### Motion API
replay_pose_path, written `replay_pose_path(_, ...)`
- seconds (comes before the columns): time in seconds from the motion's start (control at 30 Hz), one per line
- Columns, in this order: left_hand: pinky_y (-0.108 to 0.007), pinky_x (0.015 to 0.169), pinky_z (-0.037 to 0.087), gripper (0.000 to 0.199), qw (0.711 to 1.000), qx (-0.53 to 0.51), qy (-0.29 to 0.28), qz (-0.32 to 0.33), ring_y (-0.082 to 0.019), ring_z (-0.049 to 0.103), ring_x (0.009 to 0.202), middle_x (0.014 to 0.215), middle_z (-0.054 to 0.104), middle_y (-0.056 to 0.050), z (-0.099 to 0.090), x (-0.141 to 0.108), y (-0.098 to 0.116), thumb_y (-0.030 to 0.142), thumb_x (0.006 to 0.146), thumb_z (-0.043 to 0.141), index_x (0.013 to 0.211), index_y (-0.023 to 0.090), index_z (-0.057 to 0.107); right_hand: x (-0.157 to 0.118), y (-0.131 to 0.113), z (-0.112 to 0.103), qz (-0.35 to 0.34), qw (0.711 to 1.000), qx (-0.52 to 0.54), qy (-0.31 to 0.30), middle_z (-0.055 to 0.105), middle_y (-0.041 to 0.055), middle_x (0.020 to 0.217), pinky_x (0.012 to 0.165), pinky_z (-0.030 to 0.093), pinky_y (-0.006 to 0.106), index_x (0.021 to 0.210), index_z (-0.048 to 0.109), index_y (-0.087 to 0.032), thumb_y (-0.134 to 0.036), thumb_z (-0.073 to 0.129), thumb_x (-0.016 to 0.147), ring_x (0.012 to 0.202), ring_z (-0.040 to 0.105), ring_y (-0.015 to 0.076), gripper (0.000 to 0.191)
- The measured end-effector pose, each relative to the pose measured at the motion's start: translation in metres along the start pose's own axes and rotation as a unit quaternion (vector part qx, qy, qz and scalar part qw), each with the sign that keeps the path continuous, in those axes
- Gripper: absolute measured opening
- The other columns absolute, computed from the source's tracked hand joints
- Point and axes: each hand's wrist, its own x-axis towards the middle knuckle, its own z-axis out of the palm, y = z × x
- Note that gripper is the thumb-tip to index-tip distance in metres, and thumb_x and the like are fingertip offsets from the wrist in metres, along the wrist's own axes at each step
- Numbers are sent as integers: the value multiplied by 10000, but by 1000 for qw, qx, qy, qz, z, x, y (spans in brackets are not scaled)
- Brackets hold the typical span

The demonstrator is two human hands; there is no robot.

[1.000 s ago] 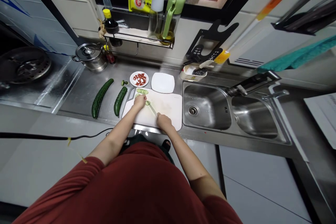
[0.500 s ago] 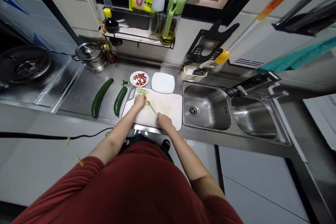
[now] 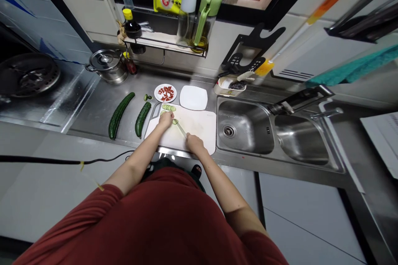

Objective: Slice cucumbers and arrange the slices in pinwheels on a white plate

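Observation:
My right hand (image 3: 195, 144) is closed round the handle of a knife (image 3: 181, 130) over the white cutting board (image 3: 199, 128). At the blade's tip is a round cucumber slice (image 3: 175, 121). My left hand (image 3: 166, 119) is closed on the board just left of the slice; what its fingers hold, if anything, is too small to make out. Behind it lies an overlapping row of cucumber slices (image 3: 168, 108). Two whole cucumbers (image 3: 121, 115) (image 3: 143, 119) lie left of the board, with small green end pieces (image 3: 147, 97) near them.
Behind the board stand a plate of chopped red pieces (image 3: 157, 93) and a white square plate (image 3: 193, 97). A double sink (image 3: 245, 126) is to the right, with a utensil box (image 3: 230, 91) behind. A lidded pot (image 3: 112, 73) and stove (image 3: 27, 76) are left; bottles stand on a shelf (image 3: 161, 43).

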Motion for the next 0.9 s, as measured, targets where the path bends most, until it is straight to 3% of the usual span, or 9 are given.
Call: replay_pose_path(0.9, -282, 829, 433, 162, 1000, -8, 11, 11, -198, 599, 938, 936, 682, -77, 2, -2, -1, 151, 793, 534, 872, 184, 672, -7, 5, 5, -6, 1000, 5, 8, 660, 155, 1043, 760, 468, 325, 1142, 512, -145, -128, 354, 908, 966, 642, 250, 283)
